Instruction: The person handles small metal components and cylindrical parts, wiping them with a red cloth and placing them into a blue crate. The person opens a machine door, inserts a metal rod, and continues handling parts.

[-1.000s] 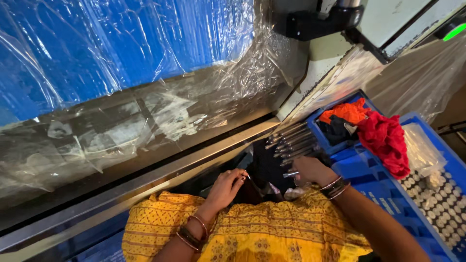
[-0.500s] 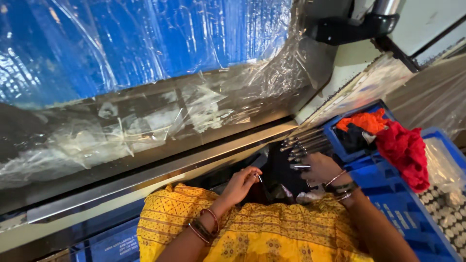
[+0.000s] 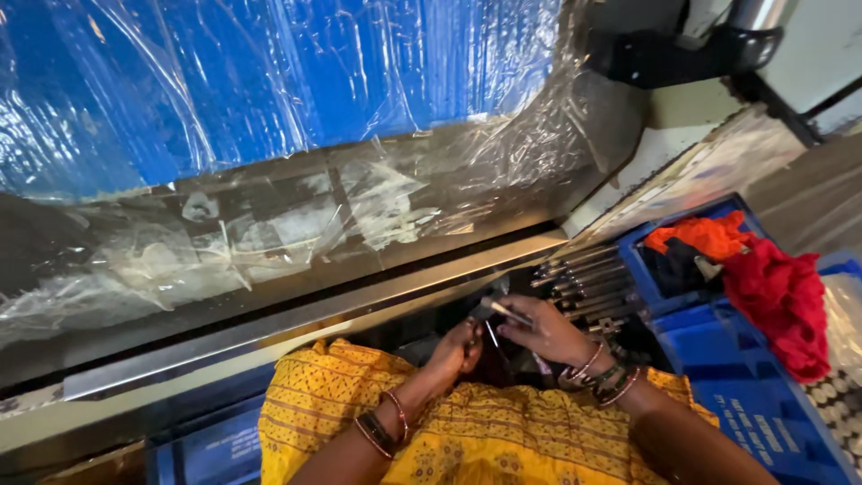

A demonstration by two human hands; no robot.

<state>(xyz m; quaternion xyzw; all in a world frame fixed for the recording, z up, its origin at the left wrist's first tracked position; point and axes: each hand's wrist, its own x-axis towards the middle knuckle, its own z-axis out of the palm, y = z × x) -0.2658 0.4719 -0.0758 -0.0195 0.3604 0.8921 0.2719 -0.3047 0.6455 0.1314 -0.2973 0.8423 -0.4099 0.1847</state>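
Observation:
My left hand [image 3: 455, 353] and my right hand [image 3: 543, 330] meet close in front of my body, just below a long metal rail [image 3: 296, 330]. The right hand grips a thin metal rod [image 3: 508, 313] between its fingertips. The left hand's fingers are pinched at a small thin metal piece [image 3: 491, 334] that hangs between both hands. Just to the right of my right hand lies a bundle of several metal rods [image 3: 584, 278]. Bangles sit on both wrists, and yellow patterned cloth [image 3: 467, 436] covers my lap.
A blue plastic crate [image 3: 736, 395] at the right holds red cloth [image 3: 781, 296], orange cloth [image 3: 705, 235] and dark cloth. Crinkled clear plastic sheet [image 3: 296, 207] over a blue surface fills the upper view. A black machine part [image 3: 673, 49] hangs at top right.
The view has shifted right and closer. My right hand has lifted a thin rod from beside the bundle and brought it toward my left hand, and both hands now meet.

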